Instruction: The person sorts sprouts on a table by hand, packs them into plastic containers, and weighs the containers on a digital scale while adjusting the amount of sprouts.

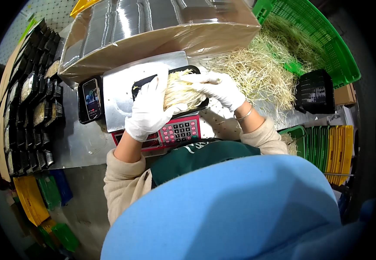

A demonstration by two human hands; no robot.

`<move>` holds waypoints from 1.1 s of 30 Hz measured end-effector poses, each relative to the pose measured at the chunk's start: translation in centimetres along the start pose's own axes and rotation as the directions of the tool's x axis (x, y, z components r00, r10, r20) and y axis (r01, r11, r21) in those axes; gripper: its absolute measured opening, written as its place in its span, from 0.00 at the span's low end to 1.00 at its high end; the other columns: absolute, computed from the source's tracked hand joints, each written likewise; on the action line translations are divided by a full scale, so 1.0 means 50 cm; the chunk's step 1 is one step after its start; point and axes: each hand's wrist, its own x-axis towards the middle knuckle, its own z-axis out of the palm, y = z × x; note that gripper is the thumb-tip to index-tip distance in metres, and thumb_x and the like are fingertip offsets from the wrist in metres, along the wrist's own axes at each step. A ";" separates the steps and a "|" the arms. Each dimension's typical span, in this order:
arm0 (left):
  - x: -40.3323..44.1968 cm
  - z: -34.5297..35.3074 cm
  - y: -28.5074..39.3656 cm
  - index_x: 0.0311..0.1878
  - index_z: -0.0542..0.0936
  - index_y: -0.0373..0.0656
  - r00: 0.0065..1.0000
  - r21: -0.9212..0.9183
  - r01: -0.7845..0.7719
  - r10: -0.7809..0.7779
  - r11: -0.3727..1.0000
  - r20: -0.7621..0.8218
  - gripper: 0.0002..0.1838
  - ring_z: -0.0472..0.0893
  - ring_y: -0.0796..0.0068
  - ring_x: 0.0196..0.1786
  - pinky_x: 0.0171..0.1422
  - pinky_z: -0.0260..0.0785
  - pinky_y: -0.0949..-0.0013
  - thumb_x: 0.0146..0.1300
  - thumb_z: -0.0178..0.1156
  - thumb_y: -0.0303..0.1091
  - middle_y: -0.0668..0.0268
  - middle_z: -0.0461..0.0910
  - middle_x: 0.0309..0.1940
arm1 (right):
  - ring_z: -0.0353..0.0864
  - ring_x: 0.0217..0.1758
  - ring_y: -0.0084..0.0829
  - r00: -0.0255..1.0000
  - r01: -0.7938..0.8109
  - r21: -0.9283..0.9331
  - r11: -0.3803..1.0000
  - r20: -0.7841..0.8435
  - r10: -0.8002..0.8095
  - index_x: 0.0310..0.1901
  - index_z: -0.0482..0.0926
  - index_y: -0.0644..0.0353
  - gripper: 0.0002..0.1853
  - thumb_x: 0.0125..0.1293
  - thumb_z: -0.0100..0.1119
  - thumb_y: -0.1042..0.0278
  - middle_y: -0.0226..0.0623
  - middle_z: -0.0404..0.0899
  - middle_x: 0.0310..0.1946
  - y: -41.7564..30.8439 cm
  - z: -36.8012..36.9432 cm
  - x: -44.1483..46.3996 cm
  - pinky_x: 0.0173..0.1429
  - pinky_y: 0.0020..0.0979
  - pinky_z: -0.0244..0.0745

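Sprouts (181, 91) in black tray (192, 69), over steel platform (118, 78) of red-framed scale (181, 131); tray's contact with platform hidden. Gloved left hand (146, 110) and gloved right hand (216, 86) touch sprouts from either side; cannot tell whether either hand's fingers close on strands or only press.

Risks, judged: strands could spill over rim if pressed unevenly; loose ends could snag under a lid; hand pressure could falsify a weight reading; sideways push could slide tray off platform.

Surface: metal table (79, 151), littered with stray bits. Phone (92, 99) beside platform; loose sprout pile (261, 69) spilling from green basket (335, 52); black tray stack (314, 92) nearby. Carton (162, 37) of clear plastic beyond scale.

Room: filled packs (27, 91) stacked at left, yellow crates (31, 195) lower down.
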 end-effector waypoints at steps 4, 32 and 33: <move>-0.002 -0.004 0.007 0.72 0.56 0.32 0.998 -0.023 0.053 -0.052 0.998 0.039 0.47 0.71 0.44 0.56 0.65 0.60 0.55 0.58 0.61 0.55 0.43 0.68 0.60 | 0.82 0.45 0.20 0.999 0.025 0.054 0.998 -0.038 -0.023 0.51 0.81 0.66 0.17 0.62 0.64 0.69 0.37 0.83 0.49 -0.001 -0.069 -0.014 0.43 0.18 0.77; -0.036 -0.040 0.000 0.73 0.55 0.36 0.992 -0.052 0.041 -0.047 0.998 -0.114 0.52 0.62 0.47 0.68 0.74 0.46 0.48 0.54 0.64 0.60 0.47 0.58 0.70 | 0.57 0.75 0.42 0.775 0.571 -0.657 0.493 0.233 -0.587 0.71 0.56 0.63 0.41 0.64 0.59 0.49 0.49 0.55 0.72 0.022 0.028 0.061 0.75 0.38 0.55; -0.024 -0.027 0.008 0.72 0.55 0.36 0.997 0.085 0.041 -0.034 0.996 -0.072 0.52 0.63 0.47 0.67 0.73 0.47 0.48 0.54 0.62 0.62 0.48 0.61 0.68 | 0.66 0.68 0.47 0.776 0.535 -0.756 0.376 0.264 -0.573 0.70 0.57 0.64 0.39 0.63 0.59 0.53 0.54 0.65 0.66 0.027 0.053 0.062 0.71 0.39 0.61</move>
